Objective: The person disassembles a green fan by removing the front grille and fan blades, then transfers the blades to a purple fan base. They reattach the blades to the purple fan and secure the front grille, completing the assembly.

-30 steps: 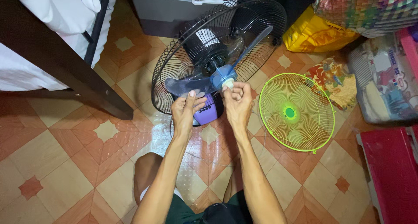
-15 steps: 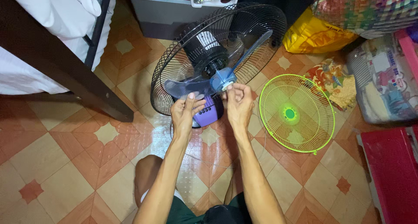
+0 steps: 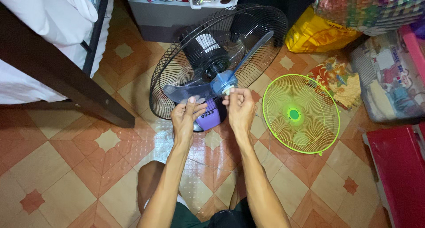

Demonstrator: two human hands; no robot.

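A fan with a black rear guard (image 3: 177, 64) and black motor (image 3: 203, 53) stands on the tiled floor in front of me. Its translucent blue blade (image 3: 183, 91) sits on the shaft. My left hand (image 3: 186, 117) pinches the lower edge of one blade. My right hand (image 3: 240, 107) has its fingertips closed on the small white cap (image 3: 226, 90) at the blue hub (image 3: 222, 82). The fan's purple base (image 3: 208, 117) shows between my hands. A lime-green front guard (image 3: 301, 115) lies flat on the floor to the right.
A dark bed frame (image 3: 57, 73) with white bedding runs along the left. A grey storage unit (image 3: 164, 13) stands behind the fan. A yellow bag (image 3: 314, 33), patterned cloth (image 3: 341, 79), a packed clear bag (image 3: 389, 77) and a red box (image 3: 398, 166) crowd the right side.
The view has shifted slightly. My right fingers have turned a little on the white cap at the hub; my left hand still holds the blade.
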